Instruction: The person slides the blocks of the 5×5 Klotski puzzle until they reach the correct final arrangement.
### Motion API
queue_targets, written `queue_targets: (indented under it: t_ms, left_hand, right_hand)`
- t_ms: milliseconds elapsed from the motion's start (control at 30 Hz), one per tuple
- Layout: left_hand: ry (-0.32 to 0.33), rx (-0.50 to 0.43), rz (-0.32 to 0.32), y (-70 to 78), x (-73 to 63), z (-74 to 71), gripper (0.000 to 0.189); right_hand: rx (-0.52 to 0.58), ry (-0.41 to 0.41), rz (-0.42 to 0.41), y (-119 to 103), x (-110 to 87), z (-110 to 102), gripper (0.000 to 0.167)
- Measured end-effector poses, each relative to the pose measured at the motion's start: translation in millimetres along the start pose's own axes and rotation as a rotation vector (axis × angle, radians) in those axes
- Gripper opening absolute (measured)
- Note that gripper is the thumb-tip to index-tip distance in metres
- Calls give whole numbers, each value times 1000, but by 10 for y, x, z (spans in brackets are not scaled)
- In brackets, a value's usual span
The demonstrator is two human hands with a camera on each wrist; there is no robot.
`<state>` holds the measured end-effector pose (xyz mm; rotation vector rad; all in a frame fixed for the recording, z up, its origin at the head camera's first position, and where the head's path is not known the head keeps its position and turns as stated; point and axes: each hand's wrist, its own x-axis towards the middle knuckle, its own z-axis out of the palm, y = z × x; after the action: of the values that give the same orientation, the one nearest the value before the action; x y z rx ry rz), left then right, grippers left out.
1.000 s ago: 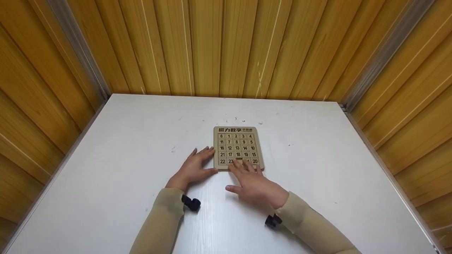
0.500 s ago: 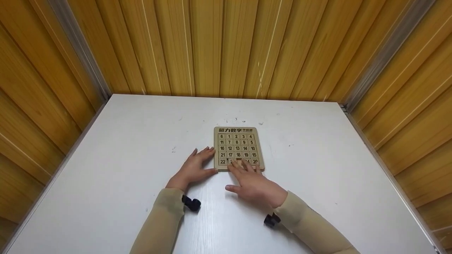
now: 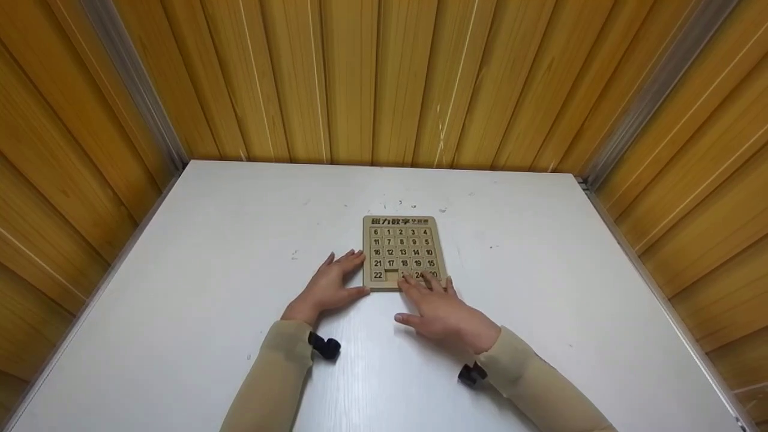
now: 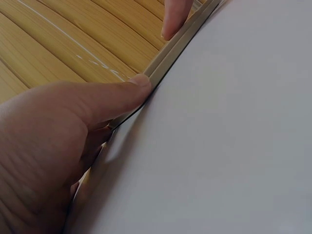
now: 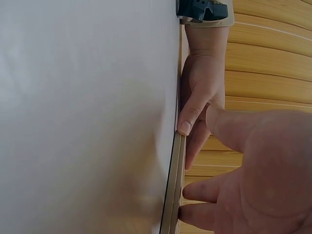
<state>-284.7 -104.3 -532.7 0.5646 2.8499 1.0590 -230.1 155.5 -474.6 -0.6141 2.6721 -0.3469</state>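
Observation:
A wooden sliding number puzzle (image 3: 404, 252) lies flat on the table in the head view, its numbered tiles set in rows under a printed heading. My left hand (image 3: 330, 285) steadies it, straight fingers against the left edge and thumb at the lower left corner. In the left wrist view that thumb (image 4: 117, 97) touches the board's side. My right hand (image 3: 441, 312) reaches over the front edge, fingertips on the bottom row. They partly cover the tiles right of a bare slot (image 3: 391, 275), which sits beside tile 22 (image 3: 378, 275). Tile 24 (image 3: 419, 275) shows in part.
The puzzle rests on a white table (image 3: 240, 228) with small dark marks behind it. Yellow wood-look panels (image 3: 372, 78) rise at the back and both sides. Each wrist bears a small black camera, the left one (image 3: 325, 346) and the right one (image 3: 472, 375).
My right hand has slid a bottom-row tile, 23, one place to the right, so the bare slot has shifted left beside 22. The left hand and the board stay put.

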Motion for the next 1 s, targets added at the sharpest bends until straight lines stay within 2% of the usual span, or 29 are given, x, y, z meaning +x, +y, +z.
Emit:
queue_targets:
  t_ms: [233, 533, 700, 1000]
  left_hand:
    - [1, 0, 17, -6, -15, -4, 79]
    - [5, 15, 27, -11, -10, -6, 78]
    - [0, 26, 34, -6, -15, -6, 78]
    - [6, 17, 4, 8, -7, -3, 77]
  right_hand:
    - [41, 4, -4, -99, 34, -7, 81]
    - [28, -1, -19, -263, 211, 5, 80]
    - [33, -23, -4, -263, 265, 23, 80]
    - [25, -17, 5, -184, 252, -10, 76]
